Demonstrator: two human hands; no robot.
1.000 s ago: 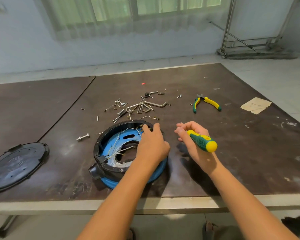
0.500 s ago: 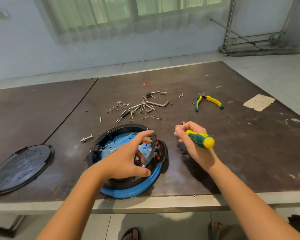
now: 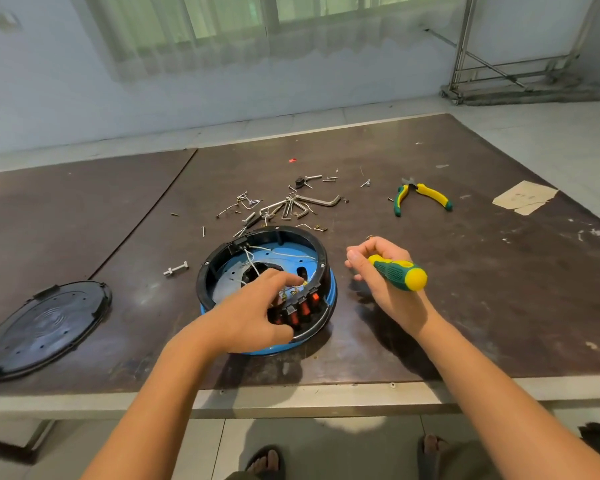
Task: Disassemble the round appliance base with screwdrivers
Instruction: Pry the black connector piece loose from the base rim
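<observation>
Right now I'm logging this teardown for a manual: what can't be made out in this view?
Head view only.
- Screwdriver tip and shaft: hidden inside the right hand; only the handle shows.
- Appliance base, near inner wall: partly covered by the left hand gripping it.
- Loose screws behind the base: too small to count or tell apart.

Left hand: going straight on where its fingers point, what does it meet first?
The left hand would probably meet the wired terminals inside the appliance base first, then its black wall; depth unclear.
</observation>
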